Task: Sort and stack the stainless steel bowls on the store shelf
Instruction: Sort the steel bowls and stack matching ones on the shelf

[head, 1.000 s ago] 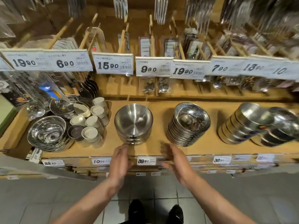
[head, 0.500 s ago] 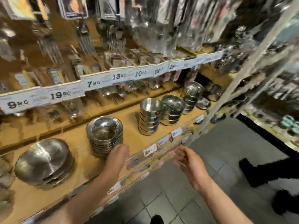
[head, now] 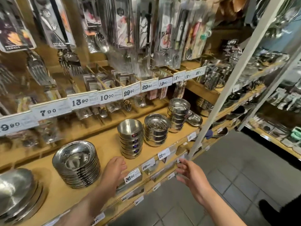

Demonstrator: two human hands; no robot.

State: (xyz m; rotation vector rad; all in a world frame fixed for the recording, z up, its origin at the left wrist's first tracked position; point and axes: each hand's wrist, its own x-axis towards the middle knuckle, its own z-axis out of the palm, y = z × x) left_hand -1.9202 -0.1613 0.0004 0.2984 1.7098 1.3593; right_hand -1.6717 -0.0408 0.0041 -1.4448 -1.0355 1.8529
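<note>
Steel bowls stand in stacks along the wooden shelf (head: 107,141). A wide shallow stack (head: 76,162) is at centre left and a matte bowl stack (head: 14,191) at the far left. A stack of small deep bowls with stickers (head: 131,138) sits in the middle, a shinier stack (head: 156,129) beside it, and a tall stack (head: 178,116) further right. My left hand (head: 114,170) hovers empty over the shelf's front edge, just below the stickered stack. My right hand (head: 189,172) is off the shelf front, fingers spread, holding nothing.
Price tags line the shelf edge (head: 163,154) and the rail above (head: 107,97). Packaged utensils (head: 123,26) hang overhead. A white upright post (head: 228,85) crosses in front on the right. Small trays (head: 194,119) lie at the shelf's right end. Grey tiled floor (head: 219,168) below.
The view has swung right along the shelf, from the wide bowls toward the small deep stacks. Both hands stayed empty and moved right with it.
</note>
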